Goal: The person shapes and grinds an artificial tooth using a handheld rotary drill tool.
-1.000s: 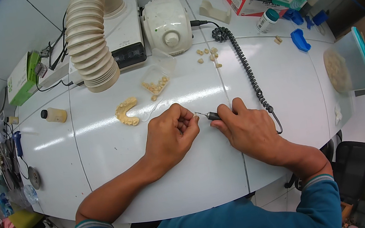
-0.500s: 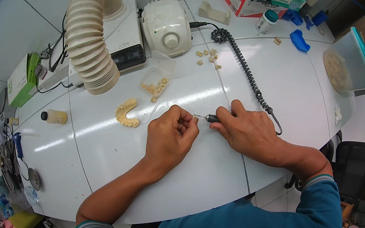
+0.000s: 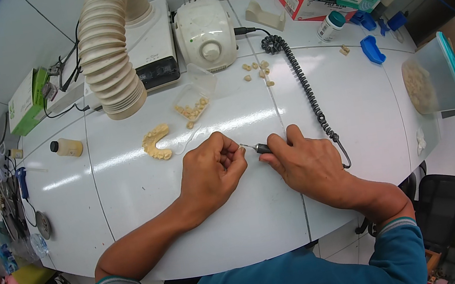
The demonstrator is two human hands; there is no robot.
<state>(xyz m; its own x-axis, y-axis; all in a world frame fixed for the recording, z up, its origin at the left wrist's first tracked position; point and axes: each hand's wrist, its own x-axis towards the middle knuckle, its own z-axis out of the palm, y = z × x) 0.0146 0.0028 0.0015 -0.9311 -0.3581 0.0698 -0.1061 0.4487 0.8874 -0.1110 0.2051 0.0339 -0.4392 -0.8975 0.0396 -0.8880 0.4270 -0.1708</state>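
My left hand [image 3: 211, 174] is closed in a pinch on something too small to make out, just left of the thin metal bit of a rotary handpiece. My right hand [image 3: 304, 166] grips the dark handpiece [image 3: 262, 148], whose bit tip is at my left fingertips. A coiled black cord [image 3: 307, 95] runs from the white control box [image 3: 205, 30]. A yellowish dental arch model [image 3: 156, 142] lies beyond my left hand, near an open clear container [image 3: 185, 98] of small tooth-like pieces. More pieces [image 3: 257, 72] sit loose behind it.
A ribbed suction hose [image 3: 111, 71] hangs at back left. Glove boxes [image 3: 312, 0], a white jar [image 3: 331, 26] and blue trays [image 3: 371, 50] sit at back right, a lidded tub [image 3: 429, 76] at the right edge. A small bottle [image 3: 66, 147], green box and tool clutter line the left.
Both hands and the handpiece have shifted very slightly to the left. The grips look the same.
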